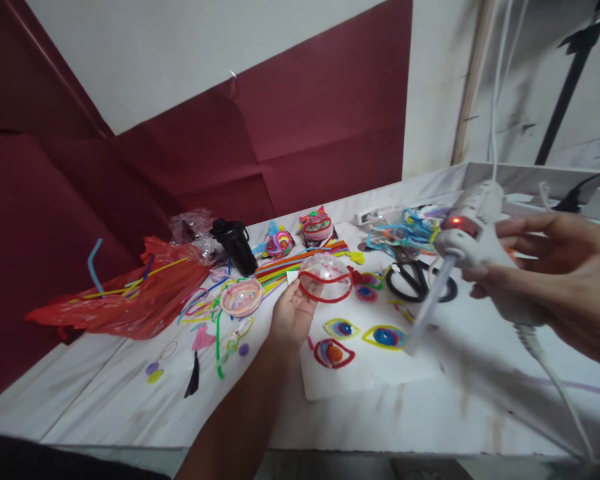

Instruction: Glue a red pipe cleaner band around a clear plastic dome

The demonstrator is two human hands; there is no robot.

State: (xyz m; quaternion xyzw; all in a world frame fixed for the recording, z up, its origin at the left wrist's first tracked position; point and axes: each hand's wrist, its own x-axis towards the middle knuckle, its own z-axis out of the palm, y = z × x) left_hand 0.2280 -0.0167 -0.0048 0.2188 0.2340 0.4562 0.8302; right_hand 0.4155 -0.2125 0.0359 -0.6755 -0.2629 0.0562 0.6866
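My left hand [296,312] holds a clear, rounded plastic piece with a red fuzzy rim [326,287] between thumb and fingers, above the table. At the right, my right hand [545,267] grips a white glue gun [480,220] whose red light is on; a glue stick [435,293] points out of it down to the left. On a white sheet [370,373] below lie eye shapes: one with a red outline [334,353] and two with yellow outlines, one smaller [341,328] and one larger [384,337].
Black scissors [415,280] lie beside the sheet. Behind are a black bottle [235,247], two decorated figures and colourful pipe cleaners [300,260]. A round pink-rimmed piece [241,297], a black tassel [193,377] and a red plastic bag [145,300] are at the left. The gun's cord [560,387] trails right.
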